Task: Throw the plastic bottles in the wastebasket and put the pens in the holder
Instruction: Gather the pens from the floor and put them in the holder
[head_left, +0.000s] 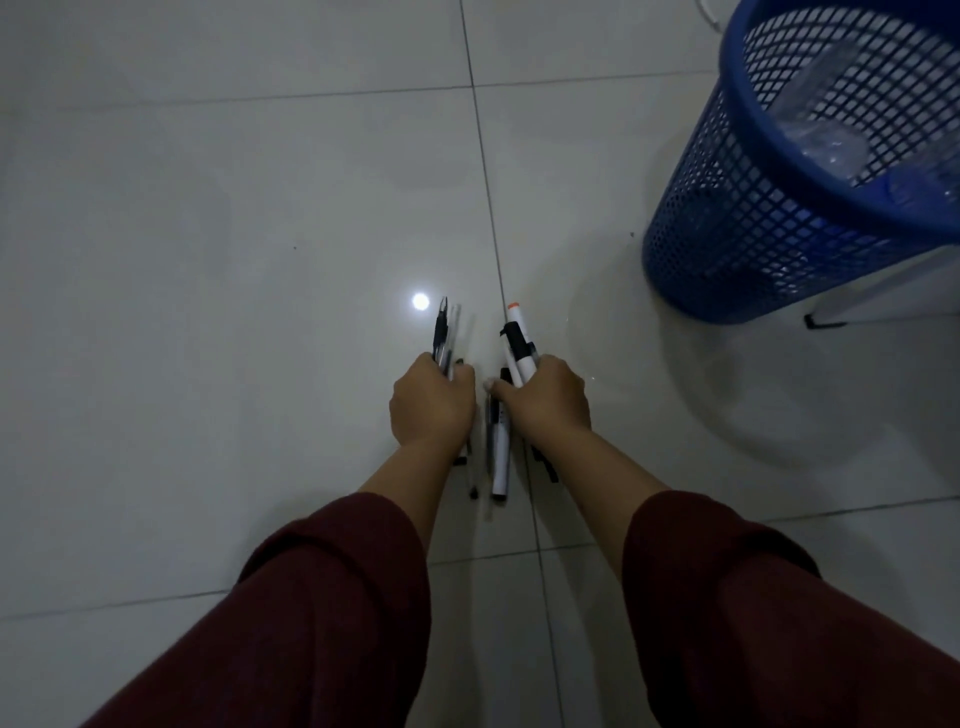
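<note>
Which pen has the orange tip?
The white marker sticking up out of the right hand. Its end is orange; the pens in the left hand are dark or clear.

On my feed I saw two bare forearms running out from loose, dark maroon sleeves. The left sleeve (311, 613) was pushed up short of the wrist, its cuff bunched in a thick fold. The right sleeve (753, 597) looked the same, plain fabric without markings. The left hand (432, 407) and right hand (549, 399) wore nothing: no rings or watch.
</note>
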